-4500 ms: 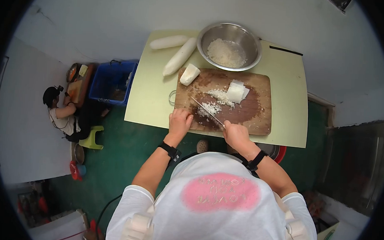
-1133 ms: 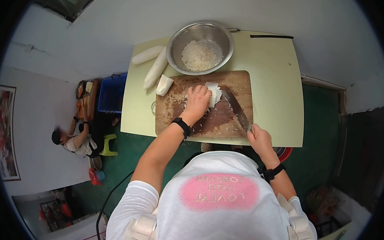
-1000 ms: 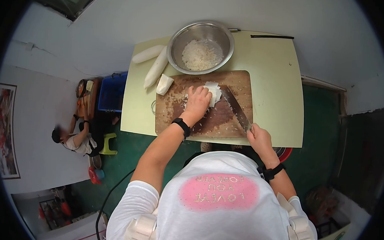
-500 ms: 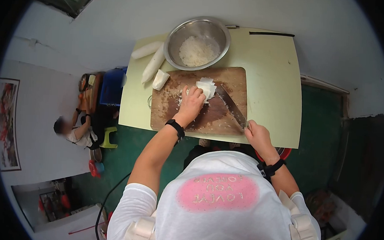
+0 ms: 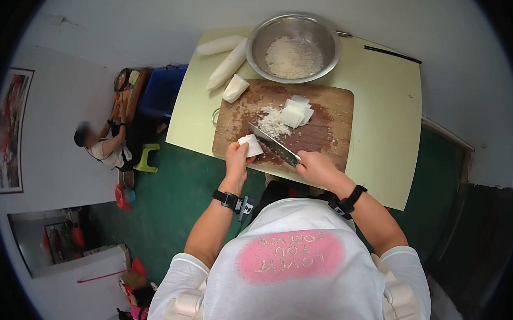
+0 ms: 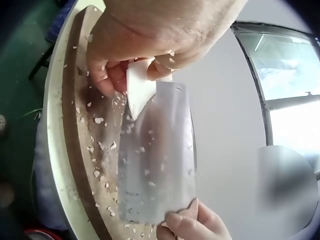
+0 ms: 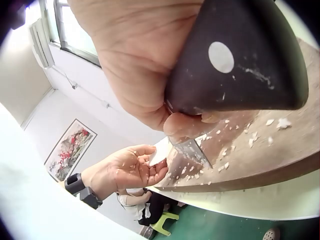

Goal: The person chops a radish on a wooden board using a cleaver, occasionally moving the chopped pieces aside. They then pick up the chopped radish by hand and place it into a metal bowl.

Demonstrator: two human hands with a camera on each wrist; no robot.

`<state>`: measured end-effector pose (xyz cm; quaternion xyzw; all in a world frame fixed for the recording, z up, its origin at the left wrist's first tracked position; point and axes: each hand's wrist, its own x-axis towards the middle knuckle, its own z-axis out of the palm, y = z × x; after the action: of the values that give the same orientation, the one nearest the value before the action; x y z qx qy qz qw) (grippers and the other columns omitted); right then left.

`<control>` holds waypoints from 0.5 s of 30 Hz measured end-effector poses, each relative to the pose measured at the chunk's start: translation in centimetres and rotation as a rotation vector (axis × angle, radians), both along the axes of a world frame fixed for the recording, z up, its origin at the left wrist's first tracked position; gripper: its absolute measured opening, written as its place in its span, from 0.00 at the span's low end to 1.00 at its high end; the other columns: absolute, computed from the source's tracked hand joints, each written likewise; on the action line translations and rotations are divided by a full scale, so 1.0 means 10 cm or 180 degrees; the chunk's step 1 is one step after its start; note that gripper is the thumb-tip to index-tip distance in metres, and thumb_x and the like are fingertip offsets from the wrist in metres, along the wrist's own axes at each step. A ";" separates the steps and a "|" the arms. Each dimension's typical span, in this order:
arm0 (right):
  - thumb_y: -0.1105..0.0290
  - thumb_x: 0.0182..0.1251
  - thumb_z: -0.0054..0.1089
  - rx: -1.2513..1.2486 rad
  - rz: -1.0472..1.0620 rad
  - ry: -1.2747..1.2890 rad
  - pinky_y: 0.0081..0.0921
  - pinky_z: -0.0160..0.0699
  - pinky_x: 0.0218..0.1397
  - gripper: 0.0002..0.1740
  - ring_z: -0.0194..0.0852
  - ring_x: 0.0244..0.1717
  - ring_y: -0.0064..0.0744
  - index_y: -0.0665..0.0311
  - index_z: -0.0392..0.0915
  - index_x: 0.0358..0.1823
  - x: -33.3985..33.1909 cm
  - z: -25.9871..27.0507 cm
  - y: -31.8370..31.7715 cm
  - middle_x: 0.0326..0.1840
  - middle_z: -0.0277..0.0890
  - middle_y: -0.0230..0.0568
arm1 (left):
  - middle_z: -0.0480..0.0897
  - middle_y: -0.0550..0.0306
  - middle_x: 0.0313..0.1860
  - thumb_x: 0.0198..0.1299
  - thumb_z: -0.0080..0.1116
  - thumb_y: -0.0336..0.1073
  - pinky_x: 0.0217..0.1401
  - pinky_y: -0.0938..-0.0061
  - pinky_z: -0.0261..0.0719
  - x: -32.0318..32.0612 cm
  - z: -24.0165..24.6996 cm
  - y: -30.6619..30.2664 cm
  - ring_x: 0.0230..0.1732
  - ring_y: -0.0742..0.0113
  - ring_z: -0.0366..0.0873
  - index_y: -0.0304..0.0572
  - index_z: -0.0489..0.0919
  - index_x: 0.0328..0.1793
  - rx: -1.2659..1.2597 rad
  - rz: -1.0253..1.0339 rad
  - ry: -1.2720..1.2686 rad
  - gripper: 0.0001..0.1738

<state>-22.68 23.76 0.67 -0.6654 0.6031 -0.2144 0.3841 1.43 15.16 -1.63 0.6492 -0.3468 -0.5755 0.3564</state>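
My left hand (image 5: pixel 236 159) pinches a thin white radish slice (image 5: pixel 251 145) at the near left edge of the wooden cutting board (image 5: pixel 336 100). In the left wrist view that slice (image 6: pixel 140 87) hangs beside the broad blade of a cleaver (image 6: pixel 157 165). My right hand (image 5: pixel 319 169) grips the cleaver's black handle (image 7: pixel 235 55), the blade pointing left over the board. Finely chopped radish (image 5: pixel 273 123) lies heaped beyond the blade, next to a loose stack of slices (image 5: pixel 297 112). A cut radish chunk (image 5: pixel 235 89) rests at the board's far left corner.
Behind the board stands a steel bowl (image 5: pixel 250 59) with chopped radish inside. Two whole radishes (image 5: pixel 227 67) lie left of it on the pale green table (image 5: pixel 384 125). A black stick (image 5: pixel 393 54) lies far right. Another person (image 5: pixel 108 148) sits at the left near a blue bin (image 5: pixel 163 90).
My left hand has come from the slice stack to the board's near left edge with a slice. The cleaver has moved left from the board's right side. The head view has shifted.
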 end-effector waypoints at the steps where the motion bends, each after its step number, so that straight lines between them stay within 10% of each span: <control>1: 0.67 0.59 0.51 0.0045 0.0068 -0.0066 0.51 0.74 0.39 0.10 0.77 0.34 0.60 0.66 0.74 0.35 0.06 -0.02 -0.06 0.30 0.78 0.56 | 0.80 0.54 0.43 0.66 0.51 0.33 0.39 0.72 0.85 0.02 -0.02 0.01 0.40 0.67 0.81 0.38 0.73 0.52 0.0157 0.0019 0.0145 0.11; 11: 0.69 0.62 0.52 0.0046 -0.0267 0.0841 0.52 0.74 0.35 0.07 0.78 0.31 0.59 0.66 0.72 0.35 0.01 0.09 -0.10 0.25 0.77 0.56 | 0.80 0.51 0.41 0.64 0.56 0.41 0.43 0.66 0.85 -0.03 -0.10 -0.08 0.42 0.61 0.82 0.36 0.74 0.47 0.0903 -0.0325 0.0317 0.14; 13: 0.69 0.62 0.52 0.0050 -0.0282 0.0884 0.52 0.74 0.35 0.07 0.78 0.30 0.59 0.66 0.71 0.34 0.03 0.09 -0.08 0.25 0.77 0.56 | 0.79 0.48 0.41 0.57 0.63 0.41 0.49 0.61 0.80 -0.01 0.15 0.04 0.45 0.56 0.80 0.35 0.75 0.51 -0.0723 -0.1224 -0.2523 0.21; 15: 0.70 0.61 0.52 0.0076 -0.0326 0.0908 0.52 0.74 0.34 0.06 0.78 0.29 0.59 0.66 0.71 0.34 0.08 0.08 -0.04 0.24 0.77 0.56 | 0.77 0.44 0.50 0.48 0.69 0.39 0.58 0.57 0.72 0.06 0.10 0.07 0.54 0.48 0.74 0.36 0.74 0.56 -0.2058 -0.1613 -0.3042 0.29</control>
<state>-21.84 23.35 1.47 -0.6529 0.6872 -0.1298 0.2909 1.99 15.89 -0.65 0.5918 -0.7673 -0.1544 0.1929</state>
